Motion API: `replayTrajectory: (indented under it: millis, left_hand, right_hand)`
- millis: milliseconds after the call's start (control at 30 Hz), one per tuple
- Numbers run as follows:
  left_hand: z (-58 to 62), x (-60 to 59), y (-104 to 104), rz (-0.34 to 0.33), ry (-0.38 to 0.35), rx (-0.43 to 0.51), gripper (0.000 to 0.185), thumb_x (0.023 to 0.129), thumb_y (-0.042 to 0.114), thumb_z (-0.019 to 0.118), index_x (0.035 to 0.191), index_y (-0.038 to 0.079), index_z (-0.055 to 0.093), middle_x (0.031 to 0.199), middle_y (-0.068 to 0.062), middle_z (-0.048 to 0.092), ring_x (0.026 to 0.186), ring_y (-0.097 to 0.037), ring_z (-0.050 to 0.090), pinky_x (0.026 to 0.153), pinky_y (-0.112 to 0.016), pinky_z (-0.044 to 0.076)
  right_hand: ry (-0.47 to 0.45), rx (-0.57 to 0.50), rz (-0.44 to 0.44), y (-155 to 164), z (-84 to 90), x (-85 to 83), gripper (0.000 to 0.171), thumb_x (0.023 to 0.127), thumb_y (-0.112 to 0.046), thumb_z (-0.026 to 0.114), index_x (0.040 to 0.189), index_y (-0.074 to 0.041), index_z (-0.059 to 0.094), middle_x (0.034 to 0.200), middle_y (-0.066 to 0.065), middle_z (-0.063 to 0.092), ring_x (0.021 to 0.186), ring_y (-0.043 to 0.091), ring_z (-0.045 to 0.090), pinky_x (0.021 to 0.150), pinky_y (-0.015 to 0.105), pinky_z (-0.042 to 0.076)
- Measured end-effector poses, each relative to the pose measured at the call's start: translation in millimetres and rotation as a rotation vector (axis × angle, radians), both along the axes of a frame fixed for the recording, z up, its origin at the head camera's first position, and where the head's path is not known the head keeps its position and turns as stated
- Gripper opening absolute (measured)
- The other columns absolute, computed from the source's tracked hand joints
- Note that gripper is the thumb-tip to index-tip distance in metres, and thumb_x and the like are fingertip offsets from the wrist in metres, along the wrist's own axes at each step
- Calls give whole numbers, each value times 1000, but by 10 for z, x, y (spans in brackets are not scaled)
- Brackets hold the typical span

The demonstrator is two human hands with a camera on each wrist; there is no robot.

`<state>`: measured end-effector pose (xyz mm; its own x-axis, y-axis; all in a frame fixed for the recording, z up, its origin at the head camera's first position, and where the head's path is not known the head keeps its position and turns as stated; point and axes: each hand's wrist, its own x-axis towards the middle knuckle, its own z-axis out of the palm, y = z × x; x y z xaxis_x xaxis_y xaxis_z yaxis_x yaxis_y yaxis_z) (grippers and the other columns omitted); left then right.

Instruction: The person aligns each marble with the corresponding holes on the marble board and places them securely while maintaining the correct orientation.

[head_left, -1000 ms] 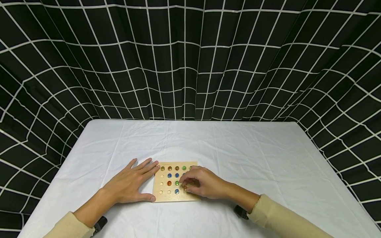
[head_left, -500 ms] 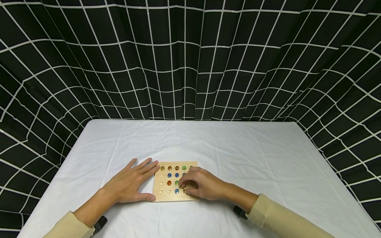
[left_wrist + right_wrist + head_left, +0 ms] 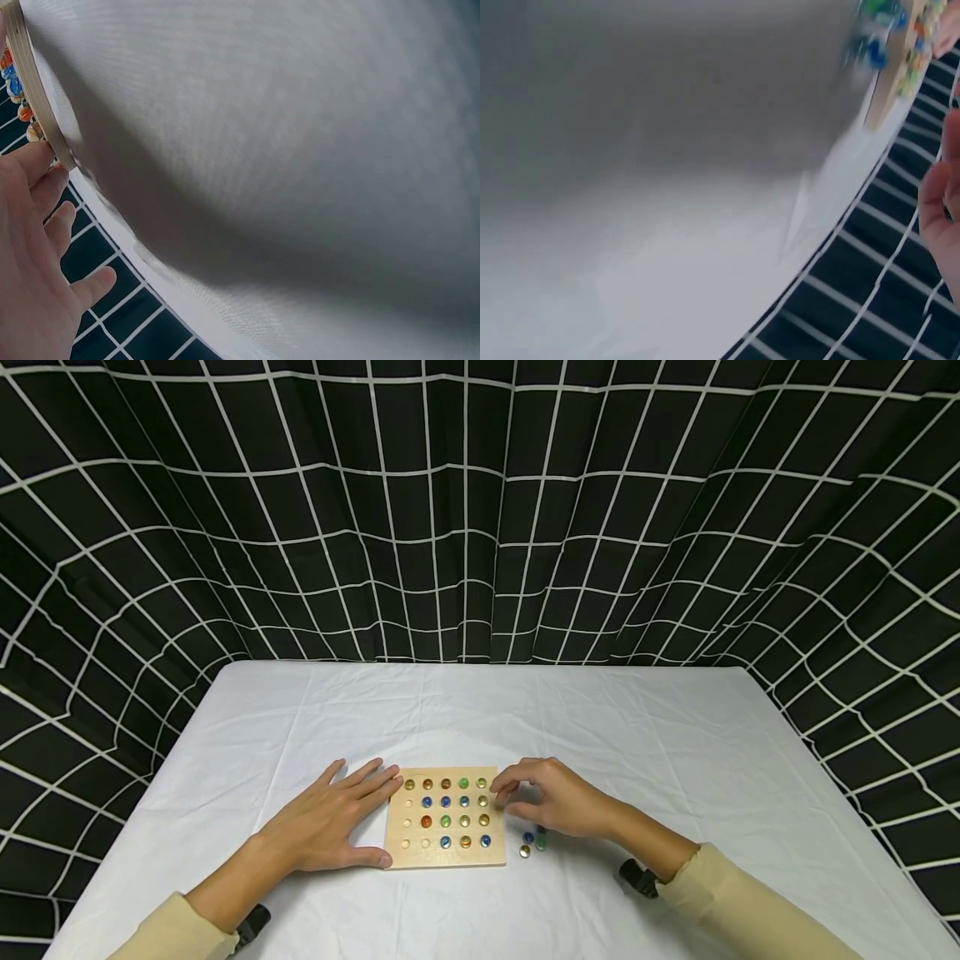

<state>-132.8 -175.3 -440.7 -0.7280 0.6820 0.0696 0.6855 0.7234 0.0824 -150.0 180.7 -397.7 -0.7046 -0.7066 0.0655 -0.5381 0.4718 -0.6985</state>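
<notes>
A light wooden board [image 3: 442, 860] with rows of round holes lies on the table, and glass marbles fill most of them. Bare holes show along its left side, such as one hole [image 3: 406, 843] at the front left corner. My left hand [image 3: 322, 822] lies spread, its fingertips and thumb touching the board's left edge. Just off the right edge hovers my right hand [image 3: 562, 802], fingers loosely bent, with nothing seen between them. An amber marble [image 3: 466, 842] sits in the front row, left of a blue marble [image 3: 486, 841].
Loose marbles lie on the cloth right of the board, below my right hand: a blue marble [image 3: 528, 837], a green marble [image 3: 541, 842] and an amber marble [image 3: 525, 852]. White cloth [image 3: 637, 735] covers the table. A black gridded curtain [image 3: 480, 510] hangs behind it.
My right hand has let go of the amber marble in the front row and moved right and away, off the board. Loose marbles beside the board now show. The left hand stays still.
</notes>
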Motion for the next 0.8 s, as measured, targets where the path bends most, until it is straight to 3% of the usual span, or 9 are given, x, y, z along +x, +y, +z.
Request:
replayTrajectory:
  millis: [200,433,800]
  left_hand:
    - [30,5,4,8,-28,-19,101,81,85,45,154,16,40,159,-2,36,147,-27,30,114,-63,23]
    - [26,2,0,7,-28,-19,101,81,85,45,154,16,40,159,-2,36,148,-26,29,115,-63,23]
    - [21,-4,-4,11,-44,-15,101,81,85,44,154,16,39,159,-3,36,148,-27,28,115,-63,22]
  right_hand:
    - [-26,59,-27,260,-24,-7,27,86,1,74,111,-10,72,98,-4,73,96,15,67,91,44,52]
    - [-117,90,-22,436,-112,52,29,86,3,73,112,-10,71,101,-6,72,99,12,65,94,35,52]
    - [-96,111,22,486,-229,74,32,85,3,74,112,-12,71,102,-11,70,98,10,64,92,31,52]
